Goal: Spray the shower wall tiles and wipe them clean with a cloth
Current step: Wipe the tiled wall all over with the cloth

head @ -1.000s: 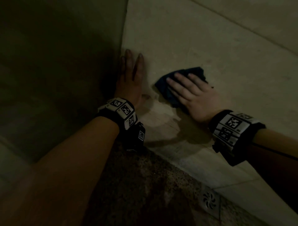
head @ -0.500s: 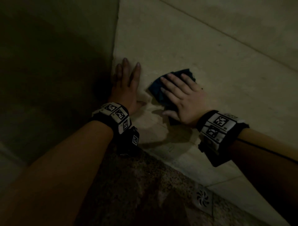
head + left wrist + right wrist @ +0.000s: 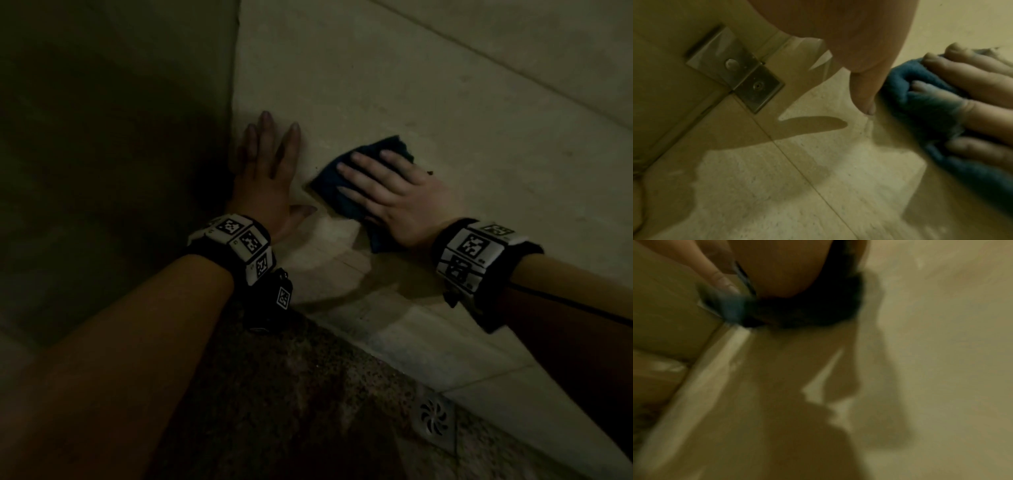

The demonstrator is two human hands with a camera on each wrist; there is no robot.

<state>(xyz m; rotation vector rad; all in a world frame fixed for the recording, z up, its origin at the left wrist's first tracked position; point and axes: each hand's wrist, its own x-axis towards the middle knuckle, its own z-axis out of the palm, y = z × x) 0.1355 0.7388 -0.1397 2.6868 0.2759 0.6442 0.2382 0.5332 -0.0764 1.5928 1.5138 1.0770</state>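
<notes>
Wiping step, low in the shower corner

Your right hand [image 3: 400,195] lies flat, fingers straight and spread, pressing the dark blue cloth [image 3: 337,186] against the wall tiles [image 3: 445,113] just above the floor [image 3: 291,394]. Your left hand [image 3: 267,178] is flat too, fingers apart, braced on the same wall beside the corner and holding nothing; its thumb sits just beside the cloth's edge. No spray bottle shows, so this looks like the wiping stage. Next, you likely need to sweep the cloth across the tile below and to the right toward the drain [image 3: 434,419], keeping even pressure and shifting the bracing hand clear of the path.
</notes>
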